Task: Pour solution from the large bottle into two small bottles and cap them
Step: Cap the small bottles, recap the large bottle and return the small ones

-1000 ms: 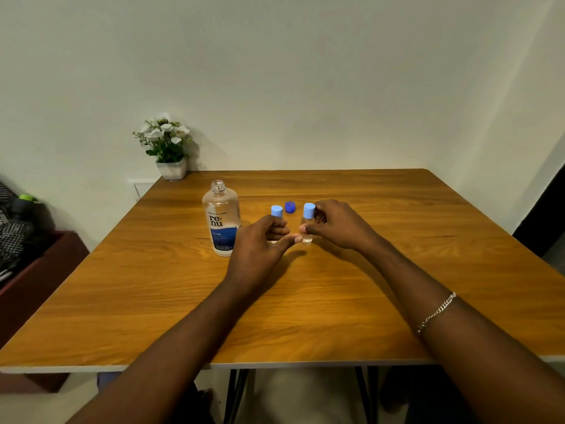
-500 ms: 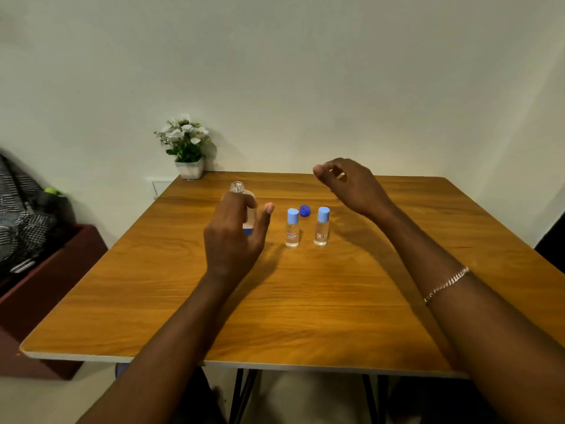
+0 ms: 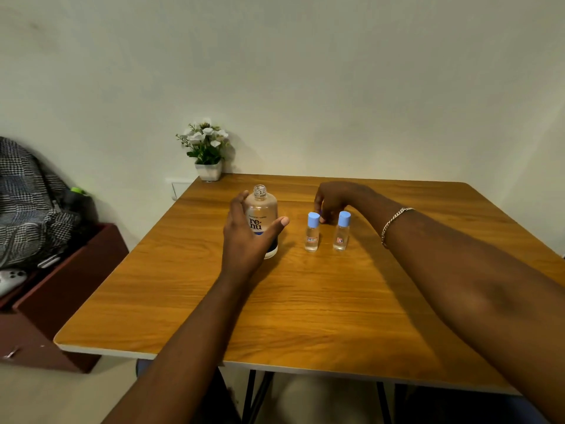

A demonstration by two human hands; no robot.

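The large clear bottle (image 3: 261, 206) stands uncapped and upright on the wooden table (image 3: 305, 307), left of centre. My left hand (image 3: 247, 240) cups around its front with fingers spread, thumb to the right of it, not clearly gripping. Two small bottles (image 3: 312, 238) (image 3: 341, 235) with light blue caps on stand side by side to the right, each holding clear liquid. Just behind and between them, my right hand (image 3: 334, 198) reaches down and pinches a dark blue cap (image 3: 321, 213), which is mostly hidden by the fingertips and rests on the table.
A small white pot of white flowers (image 3: 208, 149) sits at the table's back left corner against the wall. Left of the table is a red-brown cabinet (image 3: 73, 270) with a checked cloth (image 3: 27, 197) and a game controller (image 3: 9, 280).
Both hands let go of the capped small bottles. My left hand moved left to the large bottle. My right hand rose, then came down on the dark blue cap.
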